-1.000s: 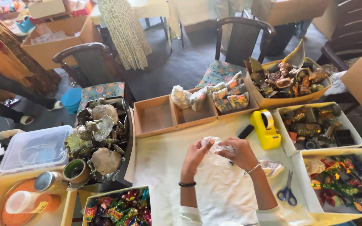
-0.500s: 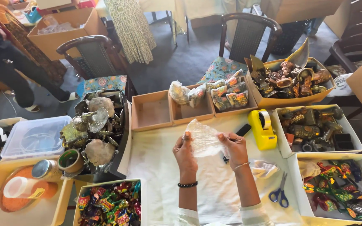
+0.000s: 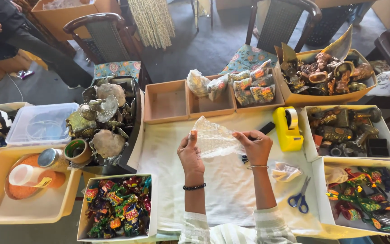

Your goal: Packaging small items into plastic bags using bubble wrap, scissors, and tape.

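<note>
Two hands hold up a clear, bumpy plastic bag [image 3: 213, 138] over the middle of a table covered with a white cloth [image 3: 231, 190]. The left hand [image 3: 189, 151] pinches the bag's left edge with closed fingers. It has a black bead band on the wrist. The right hand [image 3: 256, 145] pinches the bag's right edge, fingers closed on it too, and has a thin bangle on the wrist. The bag is in the air between the two hands, just above the cloth.

Just to the right of the right hand sits a yellow plastic tape holder [image 3: 287, 128]. A pair of scissors with blue handles [image 3: 299, 199] lies on the cloth nearer the person, and a small crumpled clear bag [image 3: 285, 171] lies between the scissors and the right hand.

Behind the hands are two shallow brown cardboard trays [image 3: 188, 100], one bare and one with small wrapped things at its back edge. To the left is a dark tray full of silver shell-shaped pieces [image 3: 107, 119]. Near the left arm stands a white box of small bright wrapped things [image 3: 118, 205]. On the right are white boxes of brown metal figures [image 3: 346, 131] and colourful painted figures [image 3: 366, 194].
</note>
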